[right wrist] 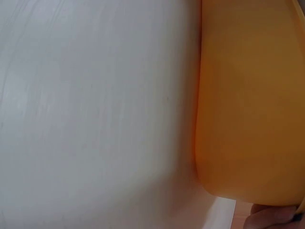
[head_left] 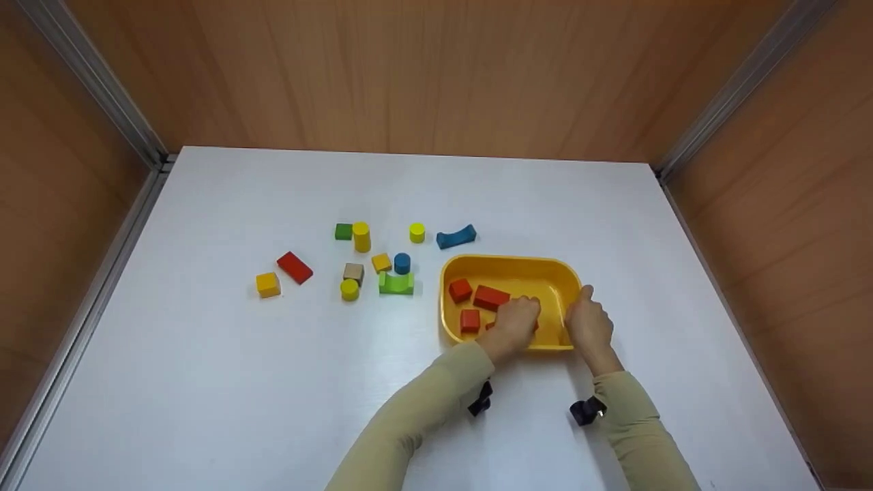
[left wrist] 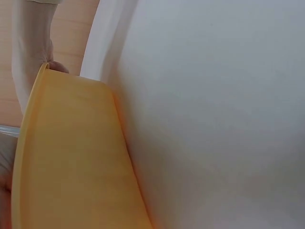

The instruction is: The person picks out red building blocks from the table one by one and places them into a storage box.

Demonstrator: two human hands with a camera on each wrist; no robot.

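Observation:
A yellow plastic bin stands on the white table, with several red blocks inside it. My left hand reaches over the bin's near edge, its fingers bent down among the red blocks. Bits of red show on both sides of that hand; its fingertips are hidden, so whether it pinches a block cannot be told. At the bin's right end, my right hand grips the rim. The left wrist view shows this right hand at the rim's far corner, beyond the bin's outer wall.
Left of the bin lie a red block, an orange cube, a green arch block, a blue cylinder, yellow cylinders and other small blocks. A blue curved block sits behind the bin. Wooden panels enclose the table.

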